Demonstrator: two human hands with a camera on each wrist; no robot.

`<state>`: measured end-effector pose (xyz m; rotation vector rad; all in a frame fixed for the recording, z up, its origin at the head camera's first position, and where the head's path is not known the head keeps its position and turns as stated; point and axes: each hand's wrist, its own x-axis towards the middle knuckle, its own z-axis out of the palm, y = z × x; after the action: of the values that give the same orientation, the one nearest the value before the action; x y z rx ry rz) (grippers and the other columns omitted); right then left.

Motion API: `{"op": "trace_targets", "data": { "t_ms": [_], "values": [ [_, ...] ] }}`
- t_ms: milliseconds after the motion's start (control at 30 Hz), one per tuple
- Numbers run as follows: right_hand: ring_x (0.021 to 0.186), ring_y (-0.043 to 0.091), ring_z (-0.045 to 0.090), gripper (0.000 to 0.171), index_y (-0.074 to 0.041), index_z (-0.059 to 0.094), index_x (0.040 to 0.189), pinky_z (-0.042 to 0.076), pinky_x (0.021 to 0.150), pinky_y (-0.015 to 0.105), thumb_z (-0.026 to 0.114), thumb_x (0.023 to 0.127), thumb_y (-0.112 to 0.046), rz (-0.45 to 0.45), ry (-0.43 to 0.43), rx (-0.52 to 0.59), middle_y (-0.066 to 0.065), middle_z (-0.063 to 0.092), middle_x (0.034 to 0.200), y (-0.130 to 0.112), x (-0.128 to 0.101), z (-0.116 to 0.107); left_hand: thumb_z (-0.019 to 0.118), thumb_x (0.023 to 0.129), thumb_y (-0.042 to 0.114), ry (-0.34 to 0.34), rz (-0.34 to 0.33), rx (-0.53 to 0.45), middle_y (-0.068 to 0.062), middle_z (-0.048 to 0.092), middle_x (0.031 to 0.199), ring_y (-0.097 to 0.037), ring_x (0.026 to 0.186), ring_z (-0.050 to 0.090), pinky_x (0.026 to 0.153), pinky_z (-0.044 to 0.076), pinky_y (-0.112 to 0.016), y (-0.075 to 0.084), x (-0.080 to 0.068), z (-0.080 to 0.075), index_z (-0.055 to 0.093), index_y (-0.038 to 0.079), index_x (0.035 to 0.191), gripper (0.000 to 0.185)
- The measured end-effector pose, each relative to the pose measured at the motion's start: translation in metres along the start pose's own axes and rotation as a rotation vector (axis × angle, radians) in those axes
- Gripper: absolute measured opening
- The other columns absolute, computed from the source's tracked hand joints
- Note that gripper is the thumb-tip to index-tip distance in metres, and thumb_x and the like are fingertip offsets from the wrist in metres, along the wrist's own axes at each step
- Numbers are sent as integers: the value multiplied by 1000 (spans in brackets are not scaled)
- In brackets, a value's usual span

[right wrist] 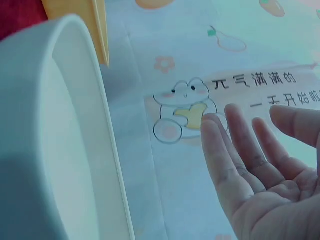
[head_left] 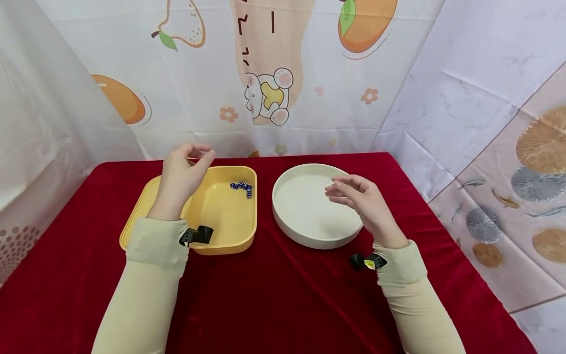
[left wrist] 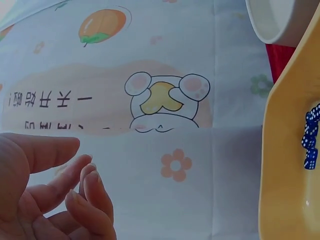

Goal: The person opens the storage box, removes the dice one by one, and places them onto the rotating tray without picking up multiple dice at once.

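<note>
While loosely curved, two hands (head_left: 182,173) (head_left: 366,201) near one yellow tray (head_left: 223,216) and one white dish (head_left: 302,204).

Left arm (head_left: 143,290) slanting up from bottom left of head view, left hand (head_left: 183,169) hovering left of centre, fingers curving loosely. Right arm (head_left: 415,307) slanting up from bottom right, right hand (head_left: 364,201) hovering right of centre, fingers pointing left.

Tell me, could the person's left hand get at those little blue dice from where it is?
Probably yes: the left hand looks empty, and the blue dice lie uncovered toward the far right corner of the yellow container, with nothing visible in the way.
</note>
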<state>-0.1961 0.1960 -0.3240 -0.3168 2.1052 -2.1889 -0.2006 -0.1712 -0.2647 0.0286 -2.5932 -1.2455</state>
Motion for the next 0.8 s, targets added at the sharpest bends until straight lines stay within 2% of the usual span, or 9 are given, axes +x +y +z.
{"op": "trace_targets", "data": {
  "t_ms": [233,433,600,800],
  "values": [
    [88,9,73,14,-11,64,111,57,84,25,61,98,-17,-16,112,-132,-9,74,92,1,-2,-13,54,100,42,-21,-20,-70,-12,59,113,-18,86,58,62,49,-17,-8,10,8,63,7,126,45],
    [86,-1,68,39,5,56,129,56,84,20,60,99,-21,-7,210,-294,-16,69,93,7,-1,-25,52,100,44,3,-42,-100,-7,56,109,-15,84,57,62,49,-15,-24,24,21,60,9,129,47],
    [84,-6,64,49,0,53,140,54,82,15,63,98,-24,14,274,-395,-17,65,94,16,-1,-36,49,101,48,-11,-87,-111,-7,55,114,-19,90,60,65,49,-16,-34,30,27,56,11,135,51],
    [90,-7,62,56,-8,48,146,51,82,11,65,96,-28,21,292,-429,-20,61,98,25,0,-47,47,101,50,-19,-111,-104,-8,55,115,-19,91,60,67,50,-16,-39,34,29,53,12,138,54]
  ]
}}
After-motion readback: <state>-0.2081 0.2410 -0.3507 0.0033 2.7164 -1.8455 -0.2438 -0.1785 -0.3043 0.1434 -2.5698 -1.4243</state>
